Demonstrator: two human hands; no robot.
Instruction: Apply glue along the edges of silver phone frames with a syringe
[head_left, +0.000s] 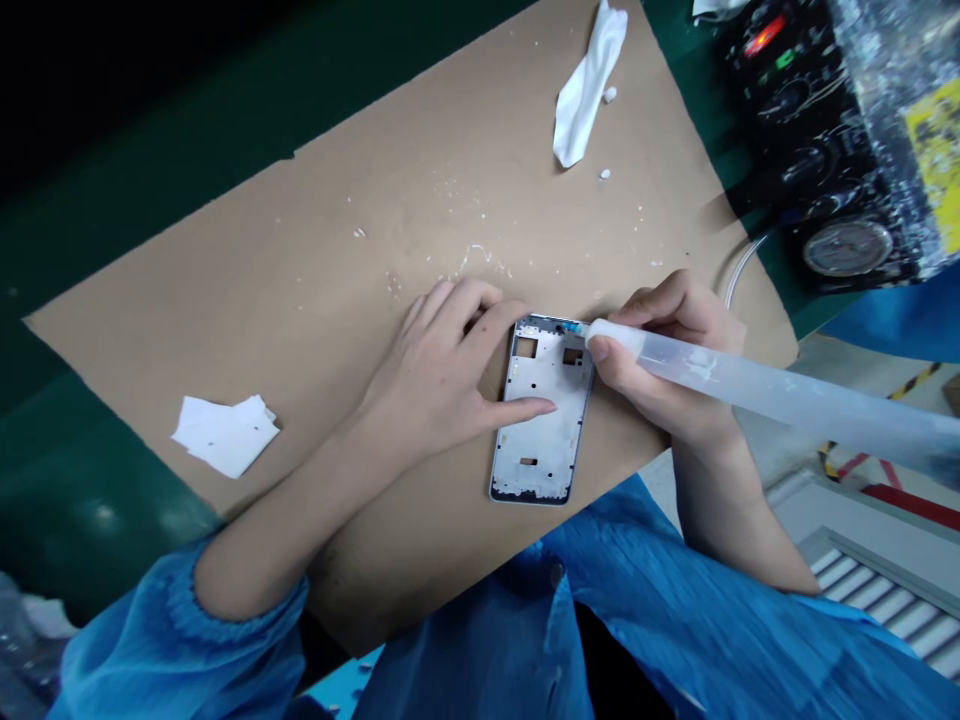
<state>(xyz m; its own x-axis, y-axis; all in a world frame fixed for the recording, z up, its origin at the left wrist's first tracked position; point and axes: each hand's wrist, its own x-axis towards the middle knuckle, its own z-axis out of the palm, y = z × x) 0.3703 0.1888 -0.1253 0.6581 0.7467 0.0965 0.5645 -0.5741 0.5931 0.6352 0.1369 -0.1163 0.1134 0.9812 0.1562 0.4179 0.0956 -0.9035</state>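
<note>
Sleeves [172,640] are blue, the cardboard [300,250] tan, the phone frame [551,450] silver.

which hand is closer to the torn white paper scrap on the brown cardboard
Left. The left hand lies on the silver metal phone frame, right of the torn white paper scrap; the right hand is farther away, beyond the frame, holding a translucent plastic syringe.

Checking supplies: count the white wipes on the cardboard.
2: a crumpled white wipe near the cardboard sheet's far end, and a flatter white wipe near its lower-left edge. Others may be hidden.
</note>
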